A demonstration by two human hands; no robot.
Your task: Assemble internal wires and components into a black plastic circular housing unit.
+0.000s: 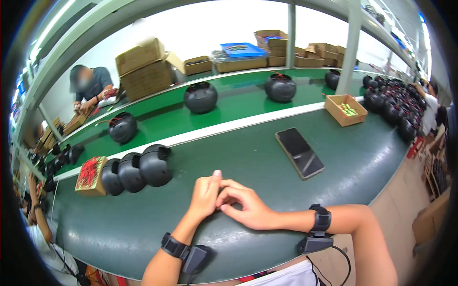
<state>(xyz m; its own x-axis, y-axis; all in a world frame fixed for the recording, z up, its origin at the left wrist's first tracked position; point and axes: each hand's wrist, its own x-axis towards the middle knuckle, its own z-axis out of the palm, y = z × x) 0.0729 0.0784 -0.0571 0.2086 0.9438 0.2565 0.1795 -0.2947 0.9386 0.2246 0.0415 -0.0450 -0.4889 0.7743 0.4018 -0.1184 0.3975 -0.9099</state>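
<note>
My left hand (205, 194) rests above the green worktop (238, 162), its fingers folded in and its thumb pointing up. Against it lies my right hand (249, 208), fingers curled loosely so that thumb and forefinger make a ring with nothing inside. The two hands touch each other at the fingers, and no object shows in either. Left of them, three black rounded shells (155, 165) stand in a close row. A dark phone (300, 152) lies flat beyond my right hand.
At the left end is a box of small red parts (90, 175). A cardboard box with green pieces (346, 110) stands at the far right. Behind a white rail, black spherical housings (201, 97) sit on a green belt (238, 105); many more crowd the right end. Co-workers sit around.
</note>
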